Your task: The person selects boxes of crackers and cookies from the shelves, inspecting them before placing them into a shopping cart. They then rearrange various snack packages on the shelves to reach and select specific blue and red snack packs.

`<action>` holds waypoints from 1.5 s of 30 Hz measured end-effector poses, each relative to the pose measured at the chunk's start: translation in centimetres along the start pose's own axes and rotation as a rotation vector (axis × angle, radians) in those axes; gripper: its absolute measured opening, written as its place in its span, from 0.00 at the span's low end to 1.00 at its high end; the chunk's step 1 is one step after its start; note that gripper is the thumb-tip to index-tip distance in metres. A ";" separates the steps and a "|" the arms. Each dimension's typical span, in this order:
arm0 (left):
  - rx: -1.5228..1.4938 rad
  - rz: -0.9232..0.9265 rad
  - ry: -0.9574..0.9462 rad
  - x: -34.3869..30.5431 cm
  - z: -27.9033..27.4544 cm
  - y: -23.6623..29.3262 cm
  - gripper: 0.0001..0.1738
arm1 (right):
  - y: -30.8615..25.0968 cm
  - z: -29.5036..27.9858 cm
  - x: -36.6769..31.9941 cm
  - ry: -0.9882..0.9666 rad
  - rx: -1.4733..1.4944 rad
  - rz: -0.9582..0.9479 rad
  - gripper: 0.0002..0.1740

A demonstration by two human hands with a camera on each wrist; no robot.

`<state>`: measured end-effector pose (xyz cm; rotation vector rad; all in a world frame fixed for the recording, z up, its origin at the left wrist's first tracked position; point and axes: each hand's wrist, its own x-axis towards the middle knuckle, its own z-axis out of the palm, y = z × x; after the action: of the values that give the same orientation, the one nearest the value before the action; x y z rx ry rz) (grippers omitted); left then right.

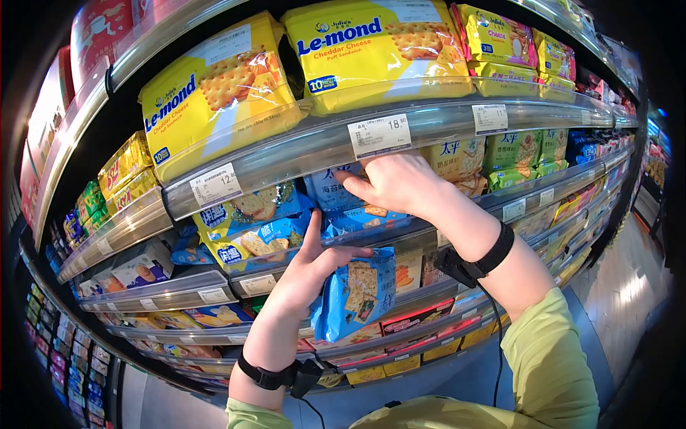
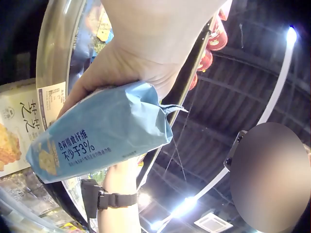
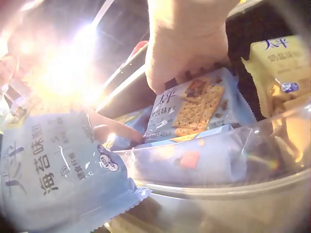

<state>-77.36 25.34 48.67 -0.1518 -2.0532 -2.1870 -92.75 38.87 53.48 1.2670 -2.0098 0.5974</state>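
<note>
My left hand (image 1: 304, 279) holds a blue packet of crackers (image 1: 355, 293) below the shelf lip. In the left wrist view this packet (image 2: 97, 133) hangs tilted, covering most of the fingers. One finger points up toward the shelf, outside the grip. Under the upper shelf my right hand (image 1: 400, 182) reaches in and grips another blue cracker packet (image 3: 194, 107) by its top. Its fingertips go out of sight behind that packet's top edge. A further blue packet (image 3: 189, 160) lies in front of it, behind the clear shelf guard (image 3: 214, 187).
Large yellow cheese cracker packs (image 1: 386, 53) fill the shelf above, with price tags (image 1: 380, 136) along its edge. Yellow-and-blue packets (image 1: 250, 229) stand left of my right hand; tan packets (image 1: 454, 161) and green packets (image 1: 512, 154) stand right. More stocked shelves run below.
</note>
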 end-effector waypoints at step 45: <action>-0.127 0.061 -0.016 -4.3 0.8 -1.4 0.49 | -1.3 0.9 -10.1 0.182 0.386 -0.284 0.15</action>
<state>-73.34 26.40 46.58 -0.2424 -1.8907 -2.2861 -88.83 43.74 45.36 1.6237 -1.5746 0.9529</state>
